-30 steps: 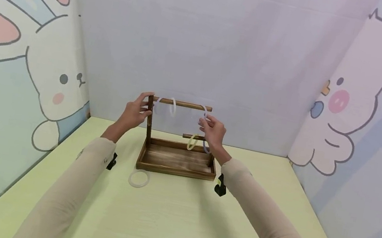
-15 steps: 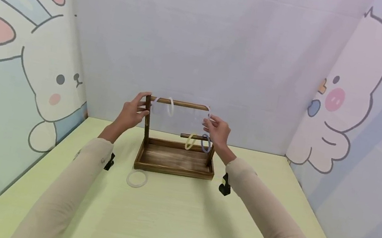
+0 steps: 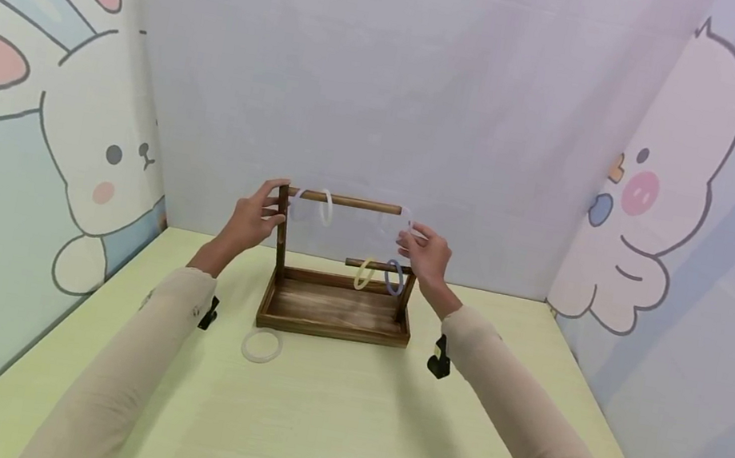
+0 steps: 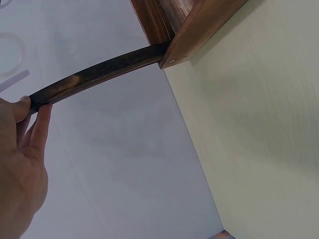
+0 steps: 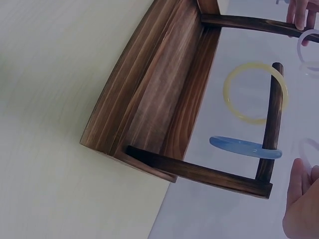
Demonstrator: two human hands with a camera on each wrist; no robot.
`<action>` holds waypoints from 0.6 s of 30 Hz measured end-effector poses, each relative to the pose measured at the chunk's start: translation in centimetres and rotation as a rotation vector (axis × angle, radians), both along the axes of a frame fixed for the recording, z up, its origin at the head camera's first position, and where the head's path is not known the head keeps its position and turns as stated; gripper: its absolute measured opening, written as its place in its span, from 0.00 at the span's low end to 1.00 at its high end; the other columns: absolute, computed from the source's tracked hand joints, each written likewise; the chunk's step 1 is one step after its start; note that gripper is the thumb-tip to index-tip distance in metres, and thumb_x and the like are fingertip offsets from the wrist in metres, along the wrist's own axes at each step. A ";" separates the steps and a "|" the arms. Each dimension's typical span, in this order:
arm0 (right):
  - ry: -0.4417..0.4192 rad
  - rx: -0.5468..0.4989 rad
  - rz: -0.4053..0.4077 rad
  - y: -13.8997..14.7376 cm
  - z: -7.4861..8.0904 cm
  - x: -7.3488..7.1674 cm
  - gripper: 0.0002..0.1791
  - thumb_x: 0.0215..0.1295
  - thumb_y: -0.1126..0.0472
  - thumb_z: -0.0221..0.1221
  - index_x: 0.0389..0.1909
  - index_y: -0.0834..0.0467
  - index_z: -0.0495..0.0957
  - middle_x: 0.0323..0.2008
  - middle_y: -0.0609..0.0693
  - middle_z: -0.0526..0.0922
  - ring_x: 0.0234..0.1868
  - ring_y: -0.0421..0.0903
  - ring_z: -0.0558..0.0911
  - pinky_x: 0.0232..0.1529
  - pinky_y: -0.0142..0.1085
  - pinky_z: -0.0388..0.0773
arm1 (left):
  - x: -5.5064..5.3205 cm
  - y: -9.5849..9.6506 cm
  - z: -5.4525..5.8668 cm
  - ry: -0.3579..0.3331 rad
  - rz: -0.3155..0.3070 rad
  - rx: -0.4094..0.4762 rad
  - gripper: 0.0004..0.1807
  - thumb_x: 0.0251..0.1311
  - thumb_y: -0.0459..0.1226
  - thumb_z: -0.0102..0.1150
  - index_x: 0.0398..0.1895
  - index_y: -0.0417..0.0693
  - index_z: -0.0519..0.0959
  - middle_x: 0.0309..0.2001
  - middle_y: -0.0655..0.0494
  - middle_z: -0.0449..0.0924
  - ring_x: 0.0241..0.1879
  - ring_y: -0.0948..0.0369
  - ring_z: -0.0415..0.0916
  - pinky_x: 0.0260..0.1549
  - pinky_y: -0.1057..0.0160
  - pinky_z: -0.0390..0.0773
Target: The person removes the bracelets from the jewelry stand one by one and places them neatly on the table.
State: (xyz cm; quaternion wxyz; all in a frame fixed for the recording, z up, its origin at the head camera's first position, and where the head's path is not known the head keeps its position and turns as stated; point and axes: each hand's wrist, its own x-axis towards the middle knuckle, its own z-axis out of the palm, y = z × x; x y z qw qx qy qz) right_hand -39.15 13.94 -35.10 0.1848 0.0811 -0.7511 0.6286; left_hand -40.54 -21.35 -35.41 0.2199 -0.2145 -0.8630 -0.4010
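Observation:
A dark wooden rack (image 3: 332, 330) with a tray base and two bars stands on the table. My left hand (image 3: 251, 219) grips the top of its tall left post (image 4: 99, 74), thumb and fingers on either side. With my right hand (image 3: 427, 257) I pinch a pale lavender bangle (image 3: 411, 215) right at the free right end of the top bar (image 3: 364, 204). On that bar, near the post, hang a lavender bangle (image 3: 294, 205) and a white bangle (image 3: 327, 208). A yellow bangle (image 5: 227, 94) and a blue bangle (image 5: 234, 144) hang on the short lower bar (image 5: 274, 99).
A translucent white bangle (image 3: 262, 345) lies flat on the pale green table (image 3: 305, 429), in front of the rack's left corner. Printed cloth walls (image 3: 391, 87) enclose the table at the back and sides.
My right hand has moved right, drawing the pinched bangle along the top bar to its free end. The left hand keeps its grip on the post. The head view has shifted slightly.

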 end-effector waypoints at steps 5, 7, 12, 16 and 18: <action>-0.007 -0.035 0.014 0.7 0.0 -0.2 0.21 0.74 0.66 0.63 0.64 0.66 0.79 0.50 0.67 0.86 0.51 0.66 0.86 0.45 0.41 0.89 | 0.1 0.1 0.0 0.003 0.001 0.001 0.40 0.69 0.23 0.61 0.79 0.58 0.60 0.64 0.31 0.76 0.58 0.37 0.81 0.55 0.42 0.84; -0.018 -0.045 0.013 0.9 -0.1 -0.2 0.20 0.74 0.66 0.63 0.64 0.65 0.79 0.49 0.67 0.87 0.50 0.64 0.87 0.47 0.45 0.89 | 0.0 0.1 0.0 0.003 0.000 -0.002 0.40 0.69 0.23 0.61 0.79 0.58 0.60 0.65 0.31 0.76 0.58 0.37 0.81 0.55 0.42 0.84; -0.049 -0.039 -0.002 1.5 -0.4 -0.1 0.21 0.73 0.66 0.63 0.65 0.64 0.79 0.48 0.67 0.87 0.47 0.61 0.89 0.48 0.49 0.88 | 0.1 0.1 -0.1 0.003 -0.001 -0.007 0.40 0.69 0.23 0.61 0.79 0.58 0.60 0.65 0.31 0.76 0.58 0.37 0.81 0.55 0.42 0.84; -0.059 -0.046 0.013 1.6 -0.5 0.1 0.21 0.73 0.67 0.63 0.65 0.65 0.79 0.48 0.68 0.87 0.48 0.64 0.88 0.45 0.45 0.89 | 0.1 0.1 0.0 0.000 0.002 -0.010 0.40 0.69 0.23 0.61 0.79 0.57 0.60 0.65 0.31 0.76 0.58 0.37 0.81 0.55 0.42 0.84; -0.061 -0.049 0.020 1.6 -0.5 0.1 0.21 0.73 0.67 0.63 0.64 0.66 0.79 0.48 0.68 0.87 0.48 0.64 0.88 0.43 0.42 0.90 | 0.1 0.1 0.1 -0.001 0.003 -0.009 0.40 0.69 0.23 0.61 0.80 0.57 0.60 0.65 0.31 0.76 0.58 0.37 0.81 0.55 0.42 0.84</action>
